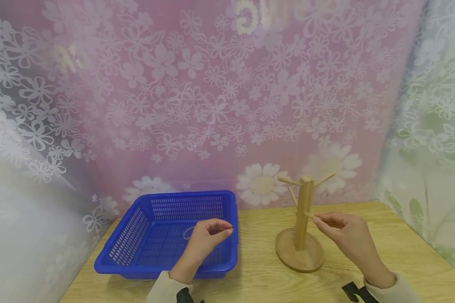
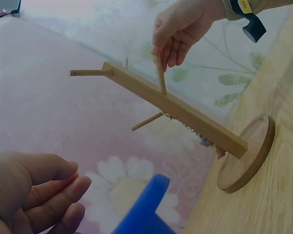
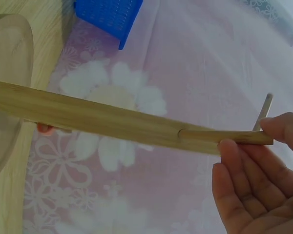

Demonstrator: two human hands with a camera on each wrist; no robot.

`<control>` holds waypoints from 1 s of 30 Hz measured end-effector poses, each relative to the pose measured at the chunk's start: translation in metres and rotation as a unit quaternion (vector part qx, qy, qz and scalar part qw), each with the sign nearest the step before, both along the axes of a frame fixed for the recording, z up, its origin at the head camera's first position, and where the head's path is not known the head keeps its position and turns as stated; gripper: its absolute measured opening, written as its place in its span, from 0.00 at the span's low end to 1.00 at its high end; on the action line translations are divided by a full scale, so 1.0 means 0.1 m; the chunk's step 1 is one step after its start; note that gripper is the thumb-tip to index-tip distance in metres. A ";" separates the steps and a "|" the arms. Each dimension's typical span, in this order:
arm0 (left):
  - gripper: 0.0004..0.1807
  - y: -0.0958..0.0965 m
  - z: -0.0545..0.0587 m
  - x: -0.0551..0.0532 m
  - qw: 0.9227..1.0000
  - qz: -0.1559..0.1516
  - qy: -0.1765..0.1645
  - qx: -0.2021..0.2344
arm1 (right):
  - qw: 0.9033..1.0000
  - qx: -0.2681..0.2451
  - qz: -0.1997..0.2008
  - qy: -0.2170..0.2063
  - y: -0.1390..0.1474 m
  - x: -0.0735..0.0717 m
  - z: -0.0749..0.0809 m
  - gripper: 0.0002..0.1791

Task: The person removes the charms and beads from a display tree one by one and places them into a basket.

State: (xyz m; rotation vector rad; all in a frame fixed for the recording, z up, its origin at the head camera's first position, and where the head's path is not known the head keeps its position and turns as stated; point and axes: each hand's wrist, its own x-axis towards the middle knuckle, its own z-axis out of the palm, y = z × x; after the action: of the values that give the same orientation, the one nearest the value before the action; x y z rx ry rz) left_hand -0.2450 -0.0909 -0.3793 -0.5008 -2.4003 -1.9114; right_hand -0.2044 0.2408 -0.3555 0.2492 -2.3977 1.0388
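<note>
A wooden stand [image 1: 302,219] with a round base and several thin pegs stands upright on the table. My right hand [image 1: 349,233] pinches the end of one peg [image 3: 224,137] between thumb and fingers. From a peg on the stand's far side hangs a chain with coloured charms [image 2: 205,141], which the post hides in the head view. My left hand [image 1: 208,237] is over the right part of a blue basket [image 1: 167,271], its fingers loosely bent and nothing visible between them. Partly behind that hand, a thin beaded loop [image 1: 187,233] lies in the basket.
The wood-grain table [image 1: 255,252] carries the basket on the left and the stand on the right. Flower-patterned sheeting [image 1: 227,97] rises behind the table and along both sides. The basket's perforated walls stand up around the left hand.
</note>
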 end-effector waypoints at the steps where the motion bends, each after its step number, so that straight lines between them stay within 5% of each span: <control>1: 0.09 0.01 0.00 0.00 1.000 -0.002 0.001 0.001 | 1.000 -0.004 0.000 -0.006 0.02 0.00 -0.01 0.08; 21: 0.10 0.23 -0.09 0.04 1.000 -0.012 0.008 0.019 | 0.997 -0.059 0.021 -0.044 0.36 -0.27 -0.20 0.17; 30: 0.10 0.42 0.00 0.11 0.999 -0.041 0.012 0.014 | 0.993 -0.101 0.043 -0.041 0.45 -0.42 -0.27 0.21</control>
State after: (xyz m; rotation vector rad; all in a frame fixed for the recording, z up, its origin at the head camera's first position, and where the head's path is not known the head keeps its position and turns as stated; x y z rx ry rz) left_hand -0.2344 -0.0484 -0.3789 -0.6258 -2.3699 -1.9559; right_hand -0.2464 0.2856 -0.3830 0.2433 -2.3490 1.3459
